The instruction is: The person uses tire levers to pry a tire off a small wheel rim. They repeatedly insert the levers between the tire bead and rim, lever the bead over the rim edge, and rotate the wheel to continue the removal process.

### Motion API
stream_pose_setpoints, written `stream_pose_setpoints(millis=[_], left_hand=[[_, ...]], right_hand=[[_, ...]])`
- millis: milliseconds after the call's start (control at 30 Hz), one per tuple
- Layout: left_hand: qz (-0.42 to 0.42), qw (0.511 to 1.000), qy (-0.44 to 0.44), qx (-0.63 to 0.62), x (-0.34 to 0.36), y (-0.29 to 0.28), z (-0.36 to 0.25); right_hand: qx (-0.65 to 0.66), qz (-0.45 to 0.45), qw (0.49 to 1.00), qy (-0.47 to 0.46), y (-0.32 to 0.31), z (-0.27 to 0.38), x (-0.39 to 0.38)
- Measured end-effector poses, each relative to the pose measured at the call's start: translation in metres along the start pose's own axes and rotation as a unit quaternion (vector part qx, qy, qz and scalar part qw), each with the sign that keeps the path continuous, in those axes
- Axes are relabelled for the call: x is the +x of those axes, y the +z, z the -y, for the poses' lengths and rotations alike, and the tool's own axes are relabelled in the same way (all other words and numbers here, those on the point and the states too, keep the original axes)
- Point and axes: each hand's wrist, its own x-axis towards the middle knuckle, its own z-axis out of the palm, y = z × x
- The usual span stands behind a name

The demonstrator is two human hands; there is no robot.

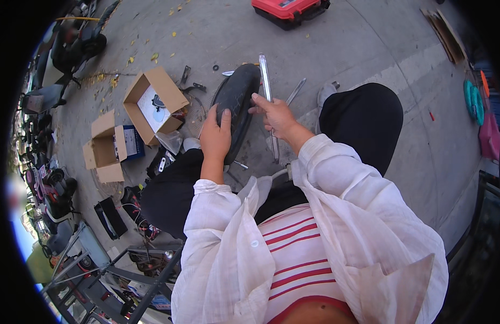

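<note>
Clasping the tire (242,86), the left hand (216,137) steadies it; the right hand (280,120) holds a metal bar (265,78), work seemingly unfinished.

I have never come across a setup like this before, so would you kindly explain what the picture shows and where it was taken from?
There is no machine doing the work here, only a person's two bare hands. The single picture comes from a wide fisheye camera worn on the head and looking down, which is why straight edges bend near the rim. The person's left is on the picture's left.

The left hand is against a black tyre between the person's legs; how firmly it grips is hard to tell. The right hand holds a long, shiny metal bar.

On the grey ground lie another metal tool, two open cardboard boxes to the left, and a red case farther ahead.
</note>
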Motion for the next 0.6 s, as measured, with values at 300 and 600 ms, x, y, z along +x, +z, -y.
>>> stream_pose_setpoints(millis=[300,600], left_hand=[[0.004,0.993,-0.098,-0.064,0.0,0.017,0.025],[0.076,0.996,0.01,-0.044,-0.008,0.056,0.03]], right_hand=[[-0.014,-0.006,1.0,0.005,-0.01,-0.001,0.009],[0.066,-0.025,0.995,0.069,-0.047,0.005,0.023]])
